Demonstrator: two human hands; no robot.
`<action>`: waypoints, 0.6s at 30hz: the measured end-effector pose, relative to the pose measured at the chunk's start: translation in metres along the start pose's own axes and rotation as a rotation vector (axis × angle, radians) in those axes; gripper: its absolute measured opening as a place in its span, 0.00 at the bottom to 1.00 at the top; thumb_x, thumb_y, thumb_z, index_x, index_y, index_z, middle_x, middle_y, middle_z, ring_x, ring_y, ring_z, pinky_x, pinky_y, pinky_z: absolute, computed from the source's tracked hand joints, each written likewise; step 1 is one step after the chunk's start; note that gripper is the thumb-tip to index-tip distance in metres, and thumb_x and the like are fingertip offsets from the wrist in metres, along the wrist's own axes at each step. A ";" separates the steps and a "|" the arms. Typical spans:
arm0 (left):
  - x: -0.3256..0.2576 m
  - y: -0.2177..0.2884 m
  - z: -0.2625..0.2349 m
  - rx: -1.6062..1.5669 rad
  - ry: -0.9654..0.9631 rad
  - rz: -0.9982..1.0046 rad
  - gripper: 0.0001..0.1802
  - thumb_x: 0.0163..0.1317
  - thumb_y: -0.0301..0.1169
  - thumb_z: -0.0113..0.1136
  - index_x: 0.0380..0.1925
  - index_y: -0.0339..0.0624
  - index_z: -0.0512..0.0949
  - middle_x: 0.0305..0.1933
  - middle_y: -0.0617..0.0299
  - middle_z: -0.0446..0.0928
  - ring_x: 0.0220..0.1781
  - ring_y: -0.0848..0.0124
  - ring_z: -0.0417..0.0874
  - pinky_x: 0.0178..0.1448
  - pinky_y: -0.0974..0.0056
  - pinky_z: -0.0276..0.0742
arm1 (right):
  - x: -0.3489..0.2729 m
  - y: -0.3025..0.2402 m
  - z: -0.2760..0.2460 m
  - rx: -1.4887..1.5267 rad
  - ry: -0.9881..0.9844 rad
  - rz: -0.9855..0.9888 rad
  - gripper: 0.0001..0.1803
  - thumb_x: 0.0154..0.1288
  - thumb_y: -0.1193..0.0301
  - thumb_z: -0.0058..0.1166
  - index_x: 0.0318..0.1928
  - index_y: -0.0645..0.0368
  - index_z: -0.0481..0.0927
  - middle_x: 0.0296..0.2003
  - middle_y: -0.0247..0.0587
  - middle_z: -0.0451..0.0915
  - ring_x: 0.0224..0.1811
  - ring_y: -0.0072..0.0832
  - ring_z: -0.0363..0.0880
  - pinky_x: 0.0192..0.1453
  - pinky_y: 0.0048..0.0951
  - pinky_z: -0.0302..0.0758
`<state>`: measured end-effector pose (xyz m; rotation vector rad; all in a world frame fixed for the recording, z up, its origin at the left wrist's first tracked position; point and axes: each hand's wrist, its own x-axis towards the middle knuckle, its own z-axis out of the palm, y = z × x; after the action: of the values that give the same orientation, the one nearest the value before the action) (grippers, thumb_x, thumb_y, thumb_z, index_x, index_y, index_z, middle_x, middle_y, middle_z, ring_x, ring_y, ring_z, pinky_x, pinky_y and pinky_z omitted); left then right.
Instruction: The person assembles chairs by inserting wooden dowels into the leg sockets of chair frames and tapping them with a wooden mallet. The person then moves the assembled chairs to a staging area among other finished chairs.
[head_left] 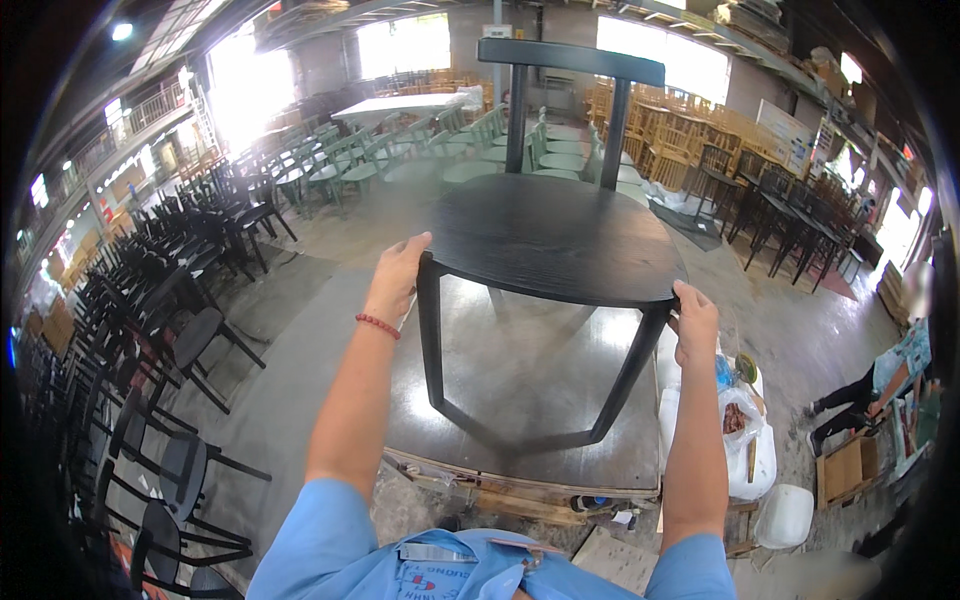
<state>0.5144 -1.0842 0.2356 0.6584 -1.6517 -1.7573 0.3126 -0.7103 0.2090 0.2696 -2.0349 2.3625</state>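
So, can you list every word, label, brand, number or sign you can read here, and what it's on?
Shirt: blue lettering and a red-and-blue mark on the chest; I won't copy printed words out.
White sign up at the back: too small to read.
Pale board at the far right: too small and blurred to read.
Black chair: no text that I can see.

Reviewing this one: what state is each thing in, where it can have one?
Left hand: gripping the seat's left edge
Right hand: gripping the seat's right edge
Black chair: upright, held two-handed; leg contact below unclear
Red bracelet: worn on the left wrist
Green chairs: upright, in rows
Ceiling lamp: lit
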 end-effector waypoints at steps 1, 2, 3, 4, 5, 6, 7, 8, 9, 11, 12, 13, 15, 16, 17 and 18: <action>-0.001 0.000 0.000 -0.002 0.012 0.002 0.26 0.62 0.47 0.62 0.46 0.33 0.77 0.33 0.65 0.74 0.31 0.77 0.71 0.32 0.67 0.64 | 0.001 0.001 0.001 0.003 -0.011 -0.003 0.14 0.64 0.63 0.58 0.42 0.61 0.83 0.34 0.31 0.80 0.36 0.21 0.76 0.44 0.28 0.73; -0.003 0.001 0.001 -0.003 0.025 0.005 0.26 0.62 0.47 0.62 0.46 0.32 0.77 0.33 0.65 0.75 0.31 0.76 0.72 0.33 0.67 0.66 | 0.000 -0.001 0.002 0.007 -0.024 -0.005 0.14 0.64 0.63 0.58 0.42 0.61 0.83 0.34 0.31 0.80 0.37 0.21 0.76 0.44 0.29 0.74; -0.005 0.002 0.003 -0.009 0.039 0.009 0.26 0.62 0.46 0.62 0.45 0.31 0.77 0.34 0.64 0.75 0.32 0.76 0.73 0.34 0.66 0.67 | -0.001 -0.003 0.004 0.009 -0.039 -0.010 0.14 0.64 0.62 0.58 0.42 0.61 0.83 0.35 0.31 0.80 0.37 0.21 0.76 0.45 0.29 0.74; -0.009 0.003 0.005 -0.044 0.041 0.031 0.25 0.62 0.45 0.62 0.44 0.29 0.77 0.35 0.61 0.77 0.33 0.73 0.76 0.37 0.66 0.71 | -0.003 -0.004 0.008 -0.045 -0.020 -0.020 0.14 0.65 0.63 0.57 0.42 0.61 0.82 0.36 0.34 0.80 0.38 0.23 0.77 0.46 0.29 0.75; -0.004 -0.002 0.003 -0.071 -0.012 0.016 0.24 0.61 0.43 0.64 0.44 0.30 0.77 0.36 0.58 0.78 0.37 0.70 0.79 0.41 0.64 0.75 | -0.004 -0.002 0.010 -0.041 0.010 -0.076 0.14 0.64 0.64 0.57 0.41 0.63 0.82 0.36 0.36 0.80 0.37 0.24 0.77 0.45 0.30 0.74; -0.012 0.006 0.013 -0.095 0.019 -0.008 0.21 0.59 0.40 0.66 0.42 0.31 0.76 0.36 0.58 0.79 0.37 0.69 0.79 0.41 0.62 0.76 | -0.003 0.001 0.014 -0.030 0.024 -0.130 0.14 0.64 0.65 0.57 0.40 0.65 0.82 0.35 0.37 0.80 0.37 0.26 0.77 0.44 0.30 0.74; 0.007 -0.010 0.004 -0.235 -0.035 -0.050 0.20 0.57 0.37 0.67 0.42 0.32 0.76 0.38 0.57 0.79 0.40 0.68 0.79 0.44 0.60 0.77 | -0.004 0.005 0.024 -0.001 0.015 -0.179 0.14 0.64 0.66 0.57 0.39 0.67 0.82 0.35 0.38 0.80 0.36 0.27 0.77 0.43 0.30 0.74; -0.005 -0.004 0.021 -0.264 0.037 -0.007 0.20 0.57 0.36 0.67 0.43 0.32 0.76 0.40 0.57 0.79 0.44 0.67 0.79 0.48 0.61 0.76 | -0.001 0.011 0.020 0.166 -0.009 -0.134 0.13 0.64 0.67 0.56 0.39 0.66 0.81 0.35 0.38 0.80 0.37 0.27 0.78 0.43 0.30 0.74; 0.005 -0.021 0.014 -0.328 -0.017 0.140 0.20 0.56 0.38 0.66 0.43 0.35 0.77 0.43 0.59 0.77 0.45 0.70 0.75 0.50 0.61 0.72 | -0.001 0.019 0.020 0.345 -0.050 -0.065 0.11 0.64 0.68 0.56 0.39 0.65 0.81 0.35 0.38 0.80 0.37 0.28 0.78 0.44 0.29 0.75; 0.006 -0.029 0.023 -0.418 0.034 0.187 0.18 0.58 0.31 0.64 0.46 0.31 0.77 0.44 0.56 0.80 0.47 0.68 0.79 0.54 0.64 0.74 | 0.008 0.028 0.010 0.367 -0.049 -0.111 0.10 0.65 0.69 0.54 0.40 0.64 0.80 0.35 0.37 0.80 0.37 0.29 0.78 0.46 0.29 0.76; 0.005 -0.034 0.018 -0.457 0.012 0.208 0.18 0.58 0.30 0.63 0.47 0.31 0.76 0.45 0.56 0.80 0.47 0.68 0.80 0.54 0.64 0.75 | 0.001 0.028 0.014 0.375 -0.055 -0.108 0.10 0.65 0.69 0.54 0.40 0.64 0.80 0.36 0.37 0.80 0.38 0.28 0.78 0.47 0.30 0.76; 0.005 -0.037 0.013 -0.500 -0.024 0.233 0.18 0.59 0.30 0.62 0.48 0.30 0.76 0.45 0.56 0.80 0.46 0.68 0.80 0.54 0.64 0.75 | -0.004 0.026 0.015 0.383 -0.052 -0.115 0.10 0.65 0.68 0.54 0.40 0.64 0.80 0.36 0.37 0.80 0.39 0.28 0.78 0.47 0.30 0.75; -0.007 -0.043 0.003 -0.572 -0.062 0.243 0.19 0.60 0.28 0.60 0.50 0.30 0.76 0.45 0.59 0.80 0.44 0.71 0.80 0.53 0.66 0.75 | -0.006 0.040 -0.004 0.375 -0.130 -0.113 0.12 0.66 0.67 0.54 0.42 0.64 0.79 0.40 0.39 0.80 0.43 0.28 0.78 0.50 0.30 0.74; -0.018 -0.046 -0.009 -0.554 -0.055 0.276 0.18 0.61 0.28 0.60 0.50 0.30 0.76 0.44 0.60 0.80 0.44 0.72 0.79 0.53 0.66 0.75 | -0.022 0.040 -0.001 0.351 -0.110 -0.127 0.13 0.66 0.67 0.54 0.43 0.64 0.79 0.42 0.39 0.80 0.44 0.28 0.78 0.52 0.30 0.73; -0.033 -0.049 -0.024 -0.536 -0.049 0.309 0.18 0.61 0.28 0.59 0.50 0.31 0.76 0.44 0.61 0.80 0.44 0.73 0.79 0.53 0.67 0.75 | -0.041 0.034 -0.001 0.327 -0.090 -0.141 0.13 0.66 0.68 0.55 0.45 0.64 0.79 0.43 0.40 0.80 0.45 0.29 0.78 0.53 0.31 0.73; -0.054 -0.047 -0.030 -0.492 -0.037 0.313 0.18 0.62 0.29 0.59 0.50 0.31 0.76 0.45 0.61 0.80 0.45 0.73 0.78 0.54 0.67 0.74 | -0.058 0.021 -0.015 0.225 -0.081 -0.123 0.16 0.66 0.68 0.55 0.50 0.65 0.77 0.47 0.42 0.80 0.49 0.30 0.78 0.57 0.32 0.72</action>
<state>0.5677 -1.0642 0.1831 0.1332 -1.1922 -1.8431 0.3655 -0.6927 0.1782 0.4862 -1.7238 2.5407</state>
